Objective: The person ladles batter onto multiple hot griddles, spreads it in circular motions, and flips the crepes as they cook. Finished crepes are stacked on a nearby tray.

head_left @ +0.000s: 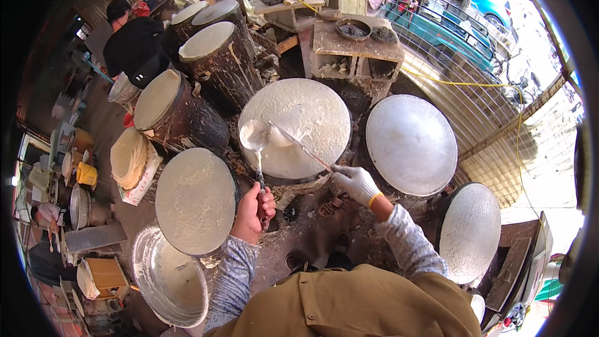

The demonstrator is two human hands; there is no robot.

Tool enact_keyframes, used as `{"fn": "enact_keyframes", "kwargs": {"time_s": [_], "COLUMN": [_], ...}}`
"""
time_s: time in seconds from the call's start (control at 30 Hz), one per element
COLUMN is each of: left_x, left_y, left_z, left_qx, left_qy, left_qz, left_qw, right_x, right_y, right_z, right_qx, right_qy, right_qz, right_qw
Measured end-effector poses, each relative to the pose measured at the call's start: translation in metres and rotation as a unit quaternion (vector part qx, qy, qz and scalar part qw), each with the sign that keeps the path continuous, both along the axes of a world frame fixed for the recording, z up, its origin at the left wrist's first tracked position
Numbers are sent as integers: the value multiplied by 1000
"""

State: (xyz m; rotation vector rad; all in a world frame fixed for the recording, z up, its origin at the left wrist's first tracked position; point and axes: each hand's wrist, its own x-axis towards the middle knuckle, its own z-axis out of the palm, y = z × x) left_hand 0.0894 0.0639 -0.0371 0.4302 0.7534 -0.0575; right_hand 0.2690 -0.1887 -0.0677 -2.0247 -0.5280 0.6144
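Observation:
My bare left hand [251, 212] is closed round the dark handle of a metal ladle [254, 136], whose bowl hangs over the left part of the middle round griddle [324, 96]. Pale batter coats that griddle, thicker and lumpier in places. In a white glove, my right hand [357, 185] grips a long thin-handled spreader [304, 147]. Its far end touches or nearly touches the batter beside the ladle; the blade's exact shape is hard to make out. To my left lies another batter-coated griddle [194, 200].
A large batter basin [201, 302] stands at lower left, near a stack of flat rounds [129, 157]. Two pale griddles [412, 143] [471, 232] flank my right. More drum stoves [218, 65] stand at far left, beside a person [134, 47] in black. Behind is a wooden stand [359, 47].

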Motion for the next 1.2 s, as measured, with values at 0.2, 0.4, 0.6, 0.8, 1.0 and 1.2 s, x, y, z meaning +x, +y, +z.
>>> {"fn": "enact_keyframes", "kwargs": {"time_s": [0.2,0.4,0.6,0.8,1.0,1.2], "left_x": [53,90,11,-104,-292,-465], "left_y": [-50,-110,-53,-16,66,109], "left_z": [-9,20,96,170,144,4], "left_qx": [26,-145,-405,-254,-36,89], "left_qy": [53,15,-329,-504,-354,4], "left_qz": [31,142,160,201,322,429], "left_qw": [998,979,838,801,877,899], "right_x": [-46,-72,-28,-4,-12,-237], "right_y": [-22,21,-19,-9,43,176], "right_z": [-57,-41,14,1,-30,37], "right_qx": [85,146,228,-240,12,108], "right_qy": [-83,343,337,-372,-260,90], "right_qz": [-136,-71,-49,54,4,296], "right_qw": [984,925,912,895,965,945]}}
